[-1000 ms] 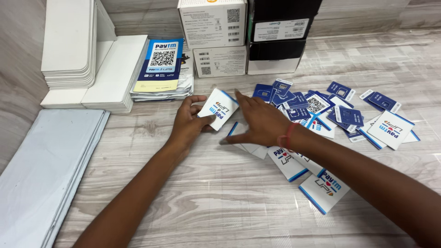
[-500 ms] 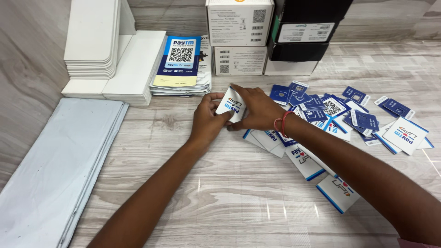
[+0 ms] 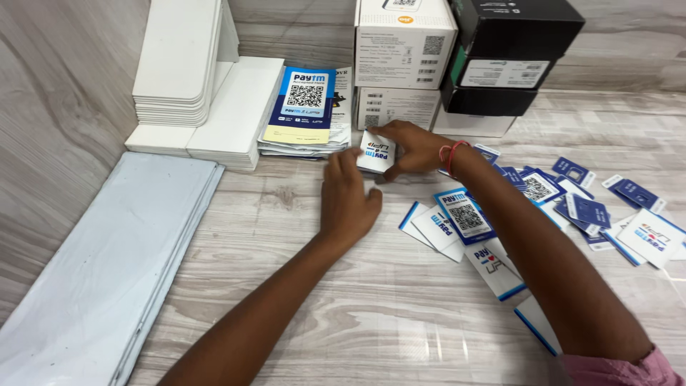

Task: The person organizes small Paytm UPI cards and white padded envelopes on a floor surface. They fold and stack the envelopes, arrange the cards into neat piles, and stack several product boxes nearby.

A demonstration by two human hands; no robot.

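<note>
A small stack of white cards (image 3: 376, 151) is gripped by the right hand (image 3: 414, 149) just in front of the white boxes (image 3: 400, 71), while the left hand (image 3: 348, 196) is laid flat and released on the surface (image 3: 300, 286), its fingertips touching the stack's near edge. More cards (image 3: 543, 200) are scattered to the right, a pile of leaflets (image 3: 306, 107) is seen just left of the stack, and black boxes (image 3: 511, 53) are stacked beside the white ones
</note>
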